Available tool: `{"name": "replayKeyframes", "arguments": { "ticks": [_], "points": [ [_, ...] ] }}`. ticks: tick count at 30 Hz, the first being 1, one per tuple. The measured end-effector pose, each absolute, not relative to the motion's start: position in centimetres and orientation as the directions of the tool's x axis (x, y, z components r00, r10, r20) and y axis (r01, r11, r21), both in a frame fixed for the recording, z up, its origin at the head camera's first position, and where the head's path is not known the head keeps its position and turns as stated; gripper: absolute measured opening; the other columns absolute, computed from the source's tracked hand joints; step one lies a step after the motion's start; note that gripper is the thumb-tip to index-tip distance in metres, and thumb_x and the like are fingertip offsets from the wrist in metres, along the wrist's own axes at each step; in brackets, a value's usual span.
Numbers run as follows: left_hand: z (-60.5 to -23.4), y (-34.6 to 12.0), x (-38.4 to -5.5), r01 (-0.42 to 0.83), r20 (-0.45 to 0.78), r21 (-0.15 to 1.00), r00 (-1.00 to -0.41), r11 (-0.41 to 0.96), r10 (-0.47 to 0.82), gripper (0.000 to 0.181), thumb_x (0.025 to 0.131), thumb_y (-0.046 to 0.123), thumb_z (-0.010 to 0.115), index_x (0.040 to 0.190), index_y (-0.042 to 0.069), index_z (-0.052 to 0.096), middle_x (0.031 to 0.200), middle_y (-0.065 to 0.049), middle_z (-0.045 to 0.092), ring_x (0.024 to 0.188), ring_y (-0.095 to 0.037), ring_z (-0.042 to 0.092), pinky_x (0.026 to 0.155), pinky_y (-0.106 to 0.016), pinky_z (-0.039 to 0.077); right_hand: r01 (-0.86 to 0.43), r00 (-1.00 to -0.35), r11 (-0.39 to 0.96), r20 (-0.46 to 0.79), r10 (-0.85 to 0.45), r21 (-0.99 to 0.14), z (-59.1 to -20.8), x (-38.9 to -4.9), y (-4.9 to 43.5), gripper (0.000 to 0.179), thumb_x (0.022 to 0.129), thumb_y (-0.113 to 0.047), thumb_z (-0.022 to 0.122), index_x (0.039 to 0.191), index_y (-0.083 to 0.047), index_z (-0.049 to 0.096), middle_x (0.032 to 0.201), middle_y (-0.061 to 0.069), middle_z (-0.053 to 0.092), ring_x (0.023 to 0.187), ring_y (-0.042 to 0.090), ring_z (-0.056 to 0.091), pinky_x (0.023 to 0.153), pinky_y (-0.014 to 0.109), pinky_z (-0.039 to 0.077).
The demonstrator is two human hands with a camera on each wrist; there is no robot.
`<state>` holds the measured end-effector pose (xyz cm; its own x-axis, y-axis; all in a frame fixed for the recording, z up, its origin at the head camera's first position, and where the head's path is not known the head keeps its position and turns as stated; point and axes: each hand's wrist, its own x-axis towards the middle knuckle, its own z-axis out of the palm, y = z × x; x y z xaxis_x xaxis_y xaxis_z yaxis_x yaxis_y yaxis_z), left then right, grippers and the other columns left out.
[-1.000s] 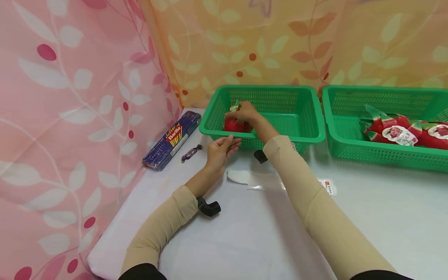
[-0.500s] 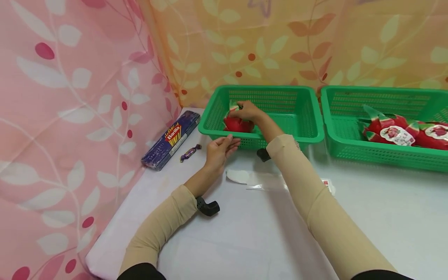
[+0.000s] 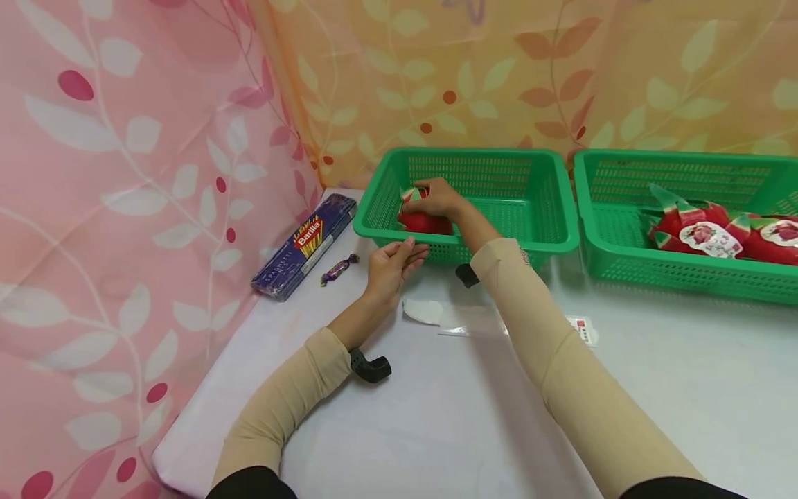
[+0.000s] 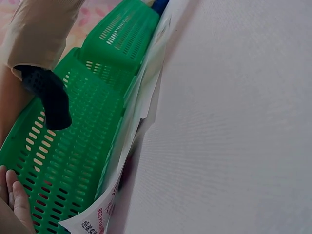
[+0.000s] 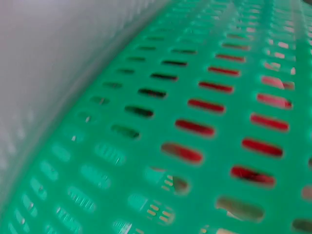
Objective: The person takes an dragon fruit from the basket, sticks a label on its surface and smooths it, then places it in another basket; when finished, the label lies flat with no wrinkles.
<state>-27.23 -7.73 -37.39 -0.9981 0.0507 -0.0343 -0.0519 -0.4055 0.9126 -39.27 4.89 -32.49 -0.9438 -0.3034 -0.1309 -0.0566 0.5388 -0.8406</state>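
In the head view, my right hand (image 3: 440, 199) reaches over the front of the left green basket (image 3: 551, 201). Its fingers curl round the top of a red dragon fruit (image 3: 427, 223) with green-white tips, low at the basket's front left. My left hand (image 3: 388, 272) is at the outside of the basket's front wall, fingers fairly straight and fingertips at the rim. The left wrist view shows the left hand's fingertips (image 4: 21, 202) against the slotted wall. Through the slots in the right wrist view, the red fruit (image 5: 195, 127) shows; the right hand itself is not seen there.
A second green basket (image 3: 661, 267) on the right holds dragon fruits (image 3: 692, 225) with white labels. A Barilla spaghetti pack (image 3: 305, 247) and a purple wrapped candy (image 3: 339, 269) lie left. A clear plastic strip with a white end (image 3: 424, 312) lies in front, partly under the right forearm.
The right hand's fingers have shifted slightly on the dragon fruit, whose leafy top now leans a little further left. The left hand has stayed at the basket's front wall.
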Motion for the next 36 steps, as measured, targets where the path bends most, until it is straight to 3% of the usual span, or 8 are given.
{"name": "replayKeyframes", "arguments": {
  "ticks": [5,8,12,17,22,29,32,36],
  "points": [
    [-37.4,-7.3,-27.4,-0.064,-0.041,0.908,-0.997,-0.414,0.064,0.012,0.093,0.011,0.054,0.089,0.004,0.062,0.077,-0.001,0.070,0.076,-0.010,0.068,0.068,-0.017,0.055,-0.034,-0.968,0.477,-0.089,-0.233,-0.878,-32.2,-39.2,6.4,0.068,0.081,-0.021,0.066,0.141,-0.009,0.036,0.144,0.016,0.036,0.124,0.027,0.042,0.094,0.037,0.047],
    [-37.6,-7.2,-27.5,-0.074,-0.048,0.907,-0.996,-0.414,0.073,0.012,0.093,0.011,0.054,0.090,0.002,0.062,0.077,0.000,0.070,0.076,-0.010,0.068,0.069,-0.018,0.055,-0.023,-0.975,0.421,-0.073,-0.209,-0.907,-31.9,-39.1,7.0,0.066,0.083,-0.021,0.064,0.141,-0.008,0.036,0.147,0.014,0.032,0.133,0.025,0.035,0.101,0.036,0.042],
    [-37.7,-7.2,-27.6,-0.073,-0.046,0.909,-0.996,-0.411,0.074,0.015,0.093,0.012,0.054,0.094,-0.001,0.062,0.077,0.000,0.070,0.076,-0.011,0.068,0.070,-0.018,0.055,0.002,-0.976,0.373,-0.083,-0.200,-0.928,-31.3,-39.1,7.8,0.065,0.084,-0.024,0.064,0.141,-0.011,0.036,0.150,0.010,0.028,0.136,0.023,0.030,0.101,0.037,0.044],
    [-37.7,-7.5,-27.9,-0.081,-0.058,0.910,-0.996,-0.406,0.070,0.015,0.093,0.013,0.055,0.092,0.001,0.063,0.076,-0.001,0.071,0.076,-0.011,0.068,0.070,-0.018,0.055,0.073,-0.979,0.270,-0.121,-0.165,-0.960,-29.9,-38.8,9.1,0.064,0.085,-0.028,0.064,0.141,-0.017,0.037,0.148,0.006,0.031,0.128,0.025,0.040,0.092,0.043,0.050],
    [-37.7,-7.8,-28.1,-0.077,-0.057,0.908,-0.997,-0.411,0.061,0.014,0.092,0.013,0.055,0.088,0.003,0.063,0.076,-0.001,0.071,0.075,-0.011,0.068,0.069,-0.018,0.055,0.116,-0.983,0.131,-0.132,-0.124,-0.985,-28.3,-38.0,9.8,0.064,0.085,-0.031,0.064,0.141,-0.018,0.037,0.143,0.006,0.038,0.119,0.028,0.048,0.092,0.045,0.050],
    [-37.7,-8.1,-28.4,-0.076,-0.058,0.900,-0.997,-0.430,0.054,0.013,0.092,0.013,0.056,0.086,0.003,0.063,0.074,-0.001,0.071,0.073,-0.011,0.068,0.068,-0.018,0.055,0.079,-0.980,-0.019,-0.075,-0.184,-0.997,-25.7,-35.2,11.3,0.054,0.087,-0.026,0.062,0.137,-0.016,0.043,0.130,0.007,0.046,0.110,0.023,0.049,0.073,0.031,0.056],
    [-37.6,-8.3,-28.6,-0.077,-0.060,0.899,-0.997,-0.432,0.054,0.014,0.092,0.012,0.055,0.089,0.001,0.063,0.074,-0.001,0.071,0.073,-0.011,0.068,0.066,-0.018,0.055,0.044,-0.972,-0.023,-0.038,-0.233,-0.999,-24.6,-33.4,12.3,0.053,0.088,-0.023,0.062,0.136,-0.015,0.043,0.127,0.007,0.048,0.107,0.022,0.051,0.068,0.027,0.057],
    [-37.6,-8.3,-28.7,-0.085,-0.066,0.898,-0.996,-0.431,0.059,0.014,0.092,0.011,0.055,0.089,0.000,0.063,0.073,-0.001,0.071,0.074,-0.011,0.068,0.066,-0.017,0.055,0.008,-0.954,0.052,-0.023,-0.299,-0.999,-23.6,-30.5,13.6,0.053,0.087,-0.021,0.063,0.136,-0.016,0.044,0.121,0.006,0.049,0.104,0.021,0.053,0.070,0.028,0.057]
  ]
}}
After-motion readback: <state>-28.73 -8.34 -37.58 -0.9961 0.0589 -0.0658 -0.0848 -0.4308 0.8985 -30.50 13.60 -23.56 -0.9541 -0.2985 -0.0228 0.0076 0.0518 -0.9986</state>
